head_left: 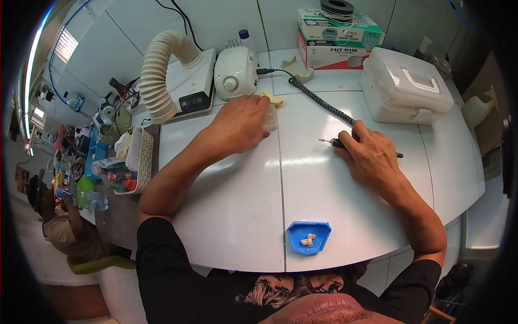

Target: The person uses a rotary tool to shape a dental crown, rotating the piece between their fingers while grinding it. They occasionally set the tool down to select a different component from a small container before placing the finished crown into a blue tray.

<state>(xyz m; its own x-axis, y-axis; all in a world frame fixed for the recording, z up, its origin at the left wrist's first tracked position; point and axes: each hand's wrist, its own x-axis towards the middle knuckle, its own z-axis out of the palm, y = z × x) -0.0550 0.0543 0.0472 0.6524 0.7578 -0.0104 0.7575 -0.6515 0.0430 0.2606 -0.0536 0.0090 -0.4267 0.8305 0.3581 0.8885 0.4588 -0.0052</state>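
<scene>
My right hand (pixel 372 154) is wrapped round a dark handpiece (pixel 337 142) with a thin metal tip pointing left; a coiled cord (pixel 324 103) runs from near this hand to the white control unit (pixel 236 75). My left hand (pixel 241 124) reaches to the front of that unit, its fingers over a small translucent item (pixel 271 117) on the table; whether they grip it I cannot tell. A pale yellowish piece (pixel 272 99) lies just beyond the fingers. Close to the table's front edge sits a blue tray (pixel 294 241) holding small beige pieces (pixel 308 240).
A white hose (pixel 156 75) arches from a box with a display (pixel 195 101) at the back left. Face mask boxes (pixel 334 58) and a lidded white case (pixel 404 89) stand at the back right. A basket (pixel 144 162) is at left; another person (pixel 70 232) sits beyond.
</scene>
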